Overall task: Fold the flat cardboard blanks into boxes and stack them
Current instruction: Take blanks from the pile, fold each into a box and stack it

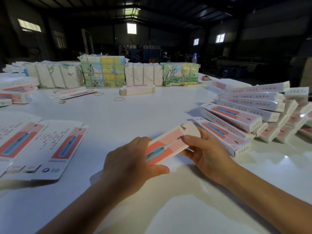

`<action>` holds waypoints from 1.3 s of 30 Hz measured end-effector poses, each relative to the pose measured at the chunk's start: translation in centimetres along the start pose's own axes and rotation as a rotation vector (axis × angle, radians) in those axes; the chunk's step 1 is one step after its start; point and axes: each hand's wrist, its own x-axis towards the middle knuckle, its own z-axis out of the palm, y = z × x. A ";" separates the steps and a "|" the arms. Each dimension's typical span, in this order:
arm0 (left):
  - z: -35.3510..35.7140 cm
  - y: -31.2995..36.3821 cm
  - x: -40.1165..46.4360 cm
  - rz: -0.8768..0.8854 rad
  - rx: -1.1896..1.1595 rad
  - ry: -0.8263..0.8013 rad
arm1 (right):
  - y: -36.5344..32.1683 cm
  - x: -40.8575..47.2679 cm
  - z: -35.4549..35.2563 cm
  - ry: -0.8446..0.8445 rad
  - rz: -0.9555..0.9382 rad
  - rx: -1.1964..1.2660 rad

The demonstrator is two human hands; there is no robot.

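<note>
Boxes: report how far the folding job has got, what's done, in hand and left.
Done: a pile of folded boxes lies fanned out on the right of the white table. In hand: the left hand and the right hand both grip one box, its far end flap not yet tucked in. Left: flat blanks lie spread on the left, a small banded stack waits further back, and wrapped bundles line the far edge.

Dim hall, glossy glare, fisheye edges

Three rubber bands (pixel 119 99), two hands (pixel 130 161) (one box (pixel 168 144) between them), one bottle (pixel 194 58).
</note>
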 end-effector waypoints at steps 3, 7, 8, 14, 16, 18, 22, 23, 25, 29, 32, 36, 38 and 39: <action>0.2 0.1 0.0 -0.003 -0.004 0.007 | 0.6 -0.8 0.3 0.079 -0.411 -0.630; 0.4 0.0 0.0 -0.003 0.064 0.036 | 1.8 -1.2 0.5 0.105 -0.618 -1.347; 0.4 -0.1 0.0 -0.006 0.082 0.041 | 1.9 -1.4 0.7 0.102 -0.600 -1.323; 0.4 -0.6 -0.1 0.049 0.147 0.150 | 0.3 -0.8 1.0 0.037 -0.149 -0.274; 0.5 -0.6 -0.1 0.068 0.132 0.173 | 0.1 -0.8 0.9 0.033 -0.148 -0.243; 0.6 -0.5 -0.1 0.095 0.108 0.207 | -0.1 -0.9 1.0 0.033 -0.175 -0.206; 0.4 -0.3 -0.1 0.189 0.124 0.258 | -0.2 -1.2 1.2 0.011 -0.282 -0.219; 0.5 -0.3 -0.1 0.221 0.158 0.291 | -0.1 -1.3 1.1 0.015 -0.330 -0.258; 0.7 -0.3 0.0 0.266 0.186 0.364 | 0.0 -1.6 1.4 0.028 -0.420 -0.338; 1.0 0.0 0.2 0.295 0.171 0.445 | 0.0 -2.1 1.8 0.045 -0.497 -0.403; 1.1 0.2 0.2 0.296 0.166 0.475 | 0.4 -2.3 1.6 0.104 -0.540 -0.524; 1.0 0.4 0.1 0.320 0.151 0.505 | 0.5 -2.8 1.8 0.089 -0.652 -0.702; 0.9 0.6 0.1 0.302 0.132 0.504 | 0.8 -3.0 2.0 0.067 -0.682 -0.781; 0.8 0.7 0.0 0.290 0.131 0.500 | 1.0 -3.1 2.1 0.067 -0.680 -0.819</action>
